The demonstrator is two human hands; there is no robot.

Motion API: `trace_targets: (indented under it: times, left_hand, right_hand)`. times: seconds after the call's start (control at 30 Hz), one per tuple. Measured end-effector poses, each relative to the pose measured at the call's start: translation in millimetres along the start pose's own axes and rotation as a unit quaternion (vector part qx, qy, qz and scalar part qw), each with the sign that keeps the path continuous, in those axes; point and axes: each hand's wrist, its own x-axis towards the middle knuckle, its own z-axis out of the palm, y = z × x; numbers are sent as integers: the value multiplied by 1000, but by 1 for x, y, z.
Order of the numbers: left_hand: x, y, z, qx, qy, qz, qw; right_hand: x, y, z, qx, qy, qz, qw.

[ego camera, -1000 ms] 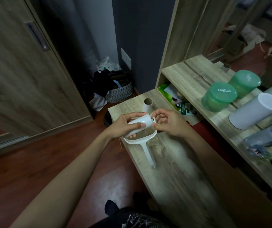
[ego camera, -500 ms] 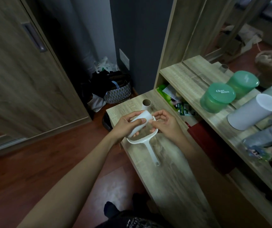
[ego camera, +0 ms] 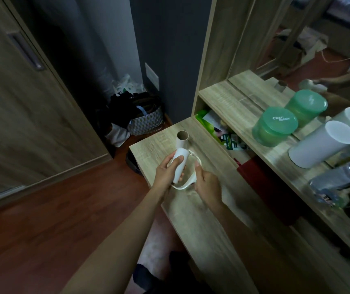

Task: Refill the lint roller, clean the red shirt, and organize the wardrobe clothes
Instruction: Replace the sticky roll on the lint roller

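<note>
Refill step: left hand (ego camera: 165, 174) is gripping white refill roll (ego camera: 180, 164), right hand (ego camera: 207, 183) is clasping lint roller frame (ego camera: 188, 183) just beside it; next, seating roll needs alignment

One empty brown cardboard tube (ego camera: 182, 138), one white paper refill roll (ego camera: 179, 164), one white plastic roller frame (ego camera: 188, 183), one green-lidded translucent tub (ego camera: 274, 126), two hands.

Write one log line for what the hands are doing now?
step: refill lint roller | left hand: holds white roll | right hand: holds roller frame | cardboard tube: upright on desk
</note>
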Motion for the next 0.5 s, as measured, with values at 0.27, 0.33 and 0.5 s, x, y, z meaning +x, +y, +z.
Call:
trace_targets:
  times: [0.27, 0.33, 0.5]
  left_hand:
    - [17, -6, -11, -40, 64, -18, 997]
    - [23, -1, -20, -28, 48, -15, 998]
    - [22, 3, -24, 35, -7, -18, 999]
  right_hand:
    - [-6, 6, 10, -107, 108, -85, 985]
    - [-7, 10, 8, -107, 101, -71, 987]
    - [8, 23, 1, -137, 40, -1, 990]
